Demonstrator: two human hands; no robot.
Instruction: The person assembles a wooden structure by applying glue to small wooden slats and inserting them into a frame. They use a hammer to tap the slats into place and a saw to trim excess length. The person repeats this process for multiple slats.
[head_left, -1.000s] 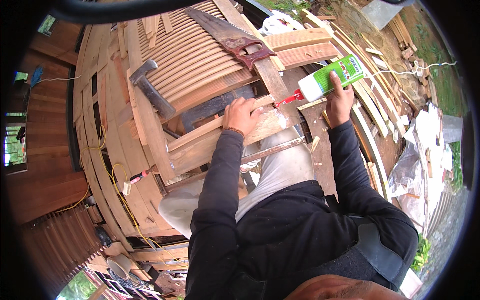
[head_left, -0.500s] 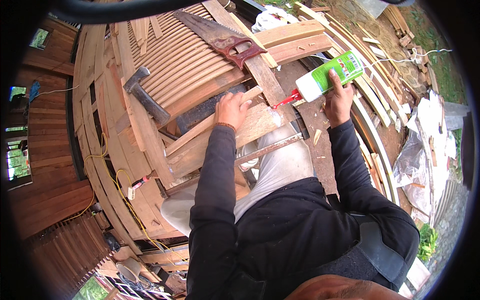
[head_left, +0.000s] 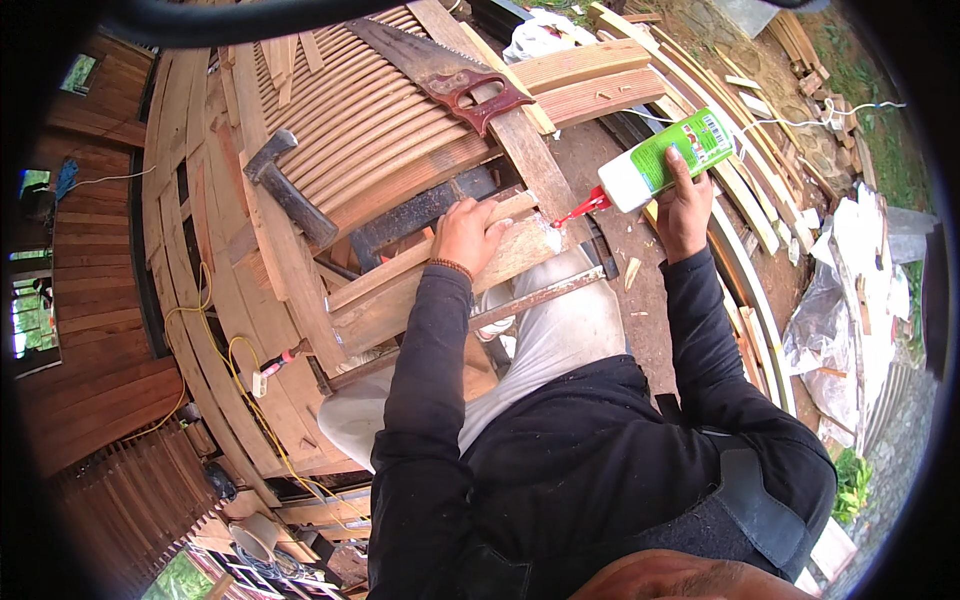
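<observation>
My right hand is closed around a green-and-white glue bottle, tilted so its red nozzle points down and left. The nozzle tip is at the right end of a wooden board, where white glue shows. My left hand grips a narrow wooden strip near its right end. This strip lies along the board's far edge; the fingers curl over it, and their tips are partly hidden.
A handsaw lies across the slatted wooden panel. To the left, a hammer rests on the frame. Beyond it, a yellow cord crosses the planks. Long timber strips and plastic sheeting are at the right.
The strip's right end, with my left hand, has moved nearer to me and against the board. The bottle has shifted slightly right and nearer.
</observation>
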